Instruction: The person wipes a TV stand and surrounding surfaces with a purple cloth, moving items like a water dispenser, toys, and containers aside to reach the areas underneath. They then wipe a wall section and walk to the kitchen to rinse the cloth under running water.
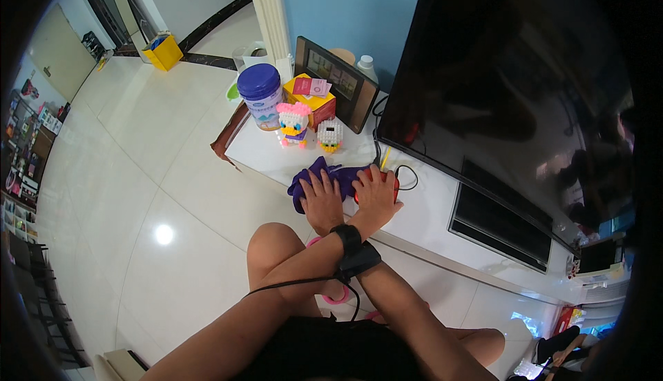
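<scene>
My forearms cross in front of me, so my left hand (374, 194) is on the right side. Its fingers curl over a glossy red object (395, 187), most of it hidden under the palm. My right hand (322, 200) presses down, fingers spread, on a bunched purple cloth (299, 187). The cloth stretches across to the fingers of my left hand. Both hands are at the front edge of a white TV cabinet (430, 210). Black cables (377, 137) and a thin yellow one (386, 157) run close behind the red object.
Behind my hands stand a toy-brick duck figure (293, 125), a smaller white brick figure (330, 135), a purple-lidded can (260, 96), a yellow-and-red box (311, 102) and a digital clock (336, 81). A large television (497, 81) leans in from the right, beside a black soundbar-like panel (500, 228).
</scene>
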